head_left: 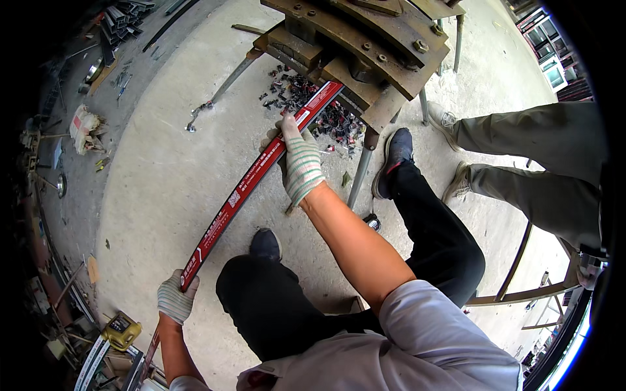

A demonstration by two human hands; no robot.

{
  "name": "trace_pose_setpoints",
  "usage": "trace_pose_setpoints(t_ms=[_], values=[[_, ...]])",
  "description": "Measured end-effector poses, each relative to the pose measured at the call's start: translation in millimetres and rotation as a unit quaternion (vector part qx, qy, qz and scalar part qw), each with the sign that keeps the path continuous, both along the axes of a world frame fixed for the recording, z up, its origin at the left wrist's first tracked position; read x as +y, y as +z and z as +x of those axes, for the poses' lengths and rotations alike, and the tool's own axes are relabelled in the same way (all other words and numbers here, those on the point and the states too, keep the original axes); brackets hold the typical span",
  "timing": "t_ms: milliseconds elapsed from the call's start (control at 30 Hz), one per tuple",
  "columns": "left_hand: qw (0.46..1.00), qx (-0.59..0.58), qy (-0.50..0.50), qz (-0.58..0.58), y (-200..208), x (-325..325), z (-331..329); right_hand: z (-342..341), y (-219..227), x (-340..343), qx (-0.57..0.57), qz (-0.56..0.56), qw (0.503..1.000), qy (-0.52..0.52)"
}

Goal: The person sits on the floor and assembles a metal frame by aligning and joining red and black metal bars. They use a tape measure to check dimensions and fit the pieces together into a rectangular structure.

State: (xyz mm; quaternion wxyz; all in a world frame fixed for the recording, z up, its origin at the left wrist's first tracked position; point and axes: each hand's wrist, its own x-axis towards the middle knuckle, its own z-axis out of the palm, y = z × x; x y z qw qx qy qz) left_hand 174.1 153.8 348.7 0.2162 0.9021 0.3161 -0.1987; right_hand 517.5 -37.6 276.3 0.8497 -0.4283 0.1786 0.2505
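Observation:
A long, narrow profile bar (236, 195) covered in red printed film runs diagonally in front of me. Its far end enters a gap in a heavy, bolted metal machine (365, 49) on pipe legs. In a striped knit glove, my left hand (175, 298) is closed round the bar's near end. My right hand (302, 158), gloved the same way, grips the bar nearer the machine, with the thumb on top; its other fingers are mostly hidden under the bar. Inside the machine, the bar's tip is out of sight.
Dark and red scraps (336, 124) lie under the machine. A tape measure (372, 222) is by its front leg. Another person's legs (521, 137) stand at right. Beside my left arm sits a yellow tool (122, 330). A curved frame (521, 296) is at lower right.

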Motion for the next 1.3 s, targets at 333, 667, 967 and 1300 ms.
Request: trace_pose_setpoints(t_ms=[333, 667, 967, 1300], values=[[1.0, 0.002, 0.015, -0.003, -4.4, 2.8, -2.9, -149.8, -55.3, -111.6, 0.007, -0.214, 0.953, 0.216], [0.999, -0.036, 0.006, -0.003, -12.7, 5.6, -8.7, -200.5, -127.8, -190.8, -0.094, -0.398, 0.854, 0.321], [0.999, -0.044, 0.008, 0.011, -1.8, 6.1, -8.0, -209.0, -128.7, -202.4, -0.122, -0.432, 0.824, 0.346], [0.999, -0.036, 0.014, 0.018, -1.2, -0.3, -10.0, -205.3, -109.8, -195.1, -0.138, -0.454, 0.807, 0.352]])
